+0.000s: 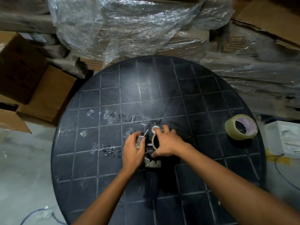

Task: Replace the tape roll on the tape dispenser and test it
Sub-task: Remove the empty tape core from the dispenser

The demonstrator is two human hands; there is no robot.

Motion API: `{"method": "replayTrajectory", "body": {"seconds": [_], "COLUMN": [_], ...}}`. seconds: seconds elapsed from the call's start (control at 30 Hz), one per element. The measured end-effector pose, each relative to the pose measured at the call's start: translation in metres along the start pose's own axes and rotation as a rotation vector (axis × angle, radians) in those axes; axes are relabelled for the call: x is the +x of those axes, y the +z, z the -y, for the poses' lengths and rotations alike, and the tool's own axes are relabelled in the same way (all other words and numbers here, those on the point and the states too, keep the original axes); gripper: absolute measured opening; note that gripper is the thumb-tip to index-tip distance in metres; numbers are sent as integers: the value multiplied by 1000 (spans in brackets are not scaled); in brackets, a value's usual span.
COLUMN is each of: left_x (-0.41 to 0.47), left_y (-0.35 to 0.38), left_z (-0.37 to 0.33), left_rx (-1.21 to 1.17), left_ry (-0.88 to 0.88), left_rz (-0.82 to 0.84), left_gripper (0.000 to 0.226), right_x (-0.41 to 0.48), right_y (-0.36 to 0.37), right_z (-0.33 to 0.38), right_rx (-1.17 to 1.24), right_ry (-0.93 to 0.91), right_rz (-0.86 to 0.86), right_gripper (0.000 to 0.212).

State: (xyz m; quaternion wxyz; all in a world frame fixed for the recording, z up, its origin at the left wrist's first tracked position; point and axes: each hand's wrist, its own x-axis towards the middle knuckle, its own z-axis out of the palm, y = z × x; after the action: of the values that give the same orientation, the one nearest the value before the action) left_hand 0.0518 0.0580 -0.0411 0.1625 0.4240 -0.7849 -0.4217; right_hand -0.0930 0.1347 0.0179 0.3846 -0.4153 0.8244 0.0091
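Note:
A black and metal tape dispenser (152, 163) lies near the middle of the round dark table (162, 88), its handle pointing toward me. My left hand (133, 151) grips the dispenser's left metal side plate. My right hand (167, 143) holds a thin, nearly bare cardboard tape core (154, 141) at the dispenser's spindle. A full roll of clear brownish tape (241, 126) stands tilted on the table at the right, apart from both hands. A small white round spot (155, 128) shows just beyond the core.
Stacks of flattened cardboard under clear plastic wrap (129, 30) rise behind the table. Open cardboard boxes (40, 95) stand at the left. A white object (285, 138) sits off the table's right edge. Blue cable (40, 211) lies on the concrete floor.

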Motion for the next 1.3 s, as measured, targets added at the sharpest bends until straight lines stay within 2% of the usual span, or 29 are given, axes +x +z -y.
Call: {"method": "replayTrajectory", "body": {"seconds": [0.1, 0.2, 0.37, 0.57, 0.77, 0.87, 0.93, 0.97, 1.0, 1.07, 1.1, 1.2, 1.3], "left_x": [-1, -1, -4, -5, -5, -3, -1, 0, 1, 2, 2, 6, 7], "left_y": [12, 15, 14, 12, 11, 11, 11, 11, 12, 13, 12, 10, 9], "left_z": [2, 7, 6, -2, 0, 0, 2, 2, 2, 2, 3, 6, 2], "left_rx": [-36, 1, 162, 276, 266, 262, 191, 141, 100, 118, 169, 265, 327], "left_ry": [36, 17, -10, -28, -41, -55, -57, -73, -100, -136, -126, -102, -131], "left_rz": [-64, -102, -73, -76, -72, -27, 2, 7, 9, 17, 24, 46, 50], "left_gripper": [25, 24, 46, 40, 44, 40, 33, 30, 30, 36, 37, 26, 20], "right_x": [0, -2, -9, -14, -17, -9, -4, -2, -3, -5, -5, -2, -2], "right_y": [12, 15, 15, 19, 24, 17, 5, 0, -2, 3, 10, 22, 16], "right_z": [10, 7, 7, 11, 15, 8, -5, -14, -21, -25, -24, -19, -22], "right_rx": [-201, -205, -205, -161, -177, -120, 154, 369, 570, 840, 881, 751, 486], "right_ry": [-9, -4, -9, 16, 25, 46, 107, 147, 198, 286, 315, 337, 278], "right_rz": [-86, -146, -169, -228, -303, -220, -101, -84, -76, -1, 8, -163, -210], "right_gripper": [87, 82, 85, 84, 79, 94, 111, 109, 97, 57, 44, 32, 29]}}
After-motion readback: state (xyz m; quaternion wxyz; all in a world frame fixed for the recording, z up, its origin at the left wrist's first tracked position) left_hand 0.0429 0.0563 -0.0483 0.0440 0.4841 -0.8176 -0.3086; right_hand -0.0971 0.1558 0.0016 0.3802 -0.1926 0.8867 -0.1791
